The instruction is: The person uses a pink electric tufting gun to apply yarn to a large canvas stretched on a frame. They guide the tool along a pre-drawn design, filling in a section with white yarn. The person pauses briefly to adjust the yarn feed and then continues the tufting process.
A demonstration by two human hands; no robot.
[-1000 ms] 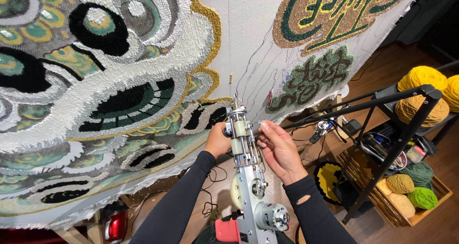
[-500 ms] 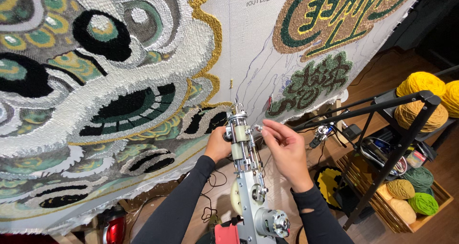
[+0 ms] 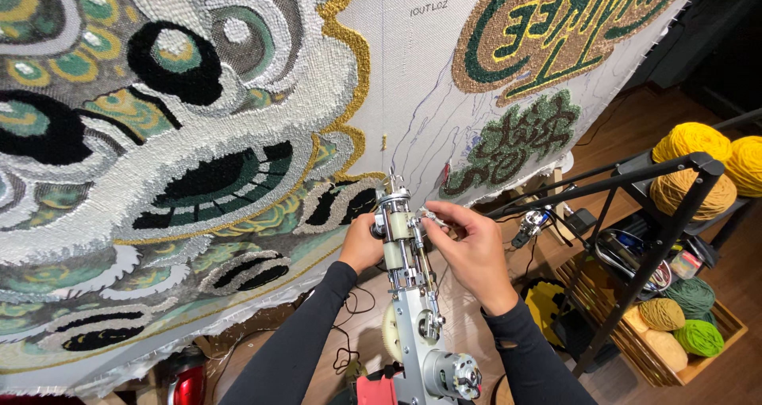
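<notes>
A metal tufting gun point(image 3: 413, 294) points up at a large stretched cloth point(image 3: 413, 80) tufted with a white, green, gold and black beast face. My left hand point(image 3: 361, 242) grips the gun's upper part from the left side. My right hand point(image 3: 468, 246) sits just right of the gun's tip, thumb and fingers pinched on a thin pale yarn strand point(image 3: 431, 214) near the needle. Both arms wear black sleeves.
A black metal stand point(image 3: 635, 207) crosses at the right. Yellow yarn balls point(image 3: 698, 155) sit on a shelf behind it. A wooden crate point(image 3: 635, 349) on the floor holds green and tan yarn. Cables lie on the wooden floor, and a red object point(image 3: 189, 385) stands at bottom left.
The view has shifted slightly. My right hand has moved in from the gun's right side to its tip and now pinches the yarn there. My left hand keeps its grip.
</notes>
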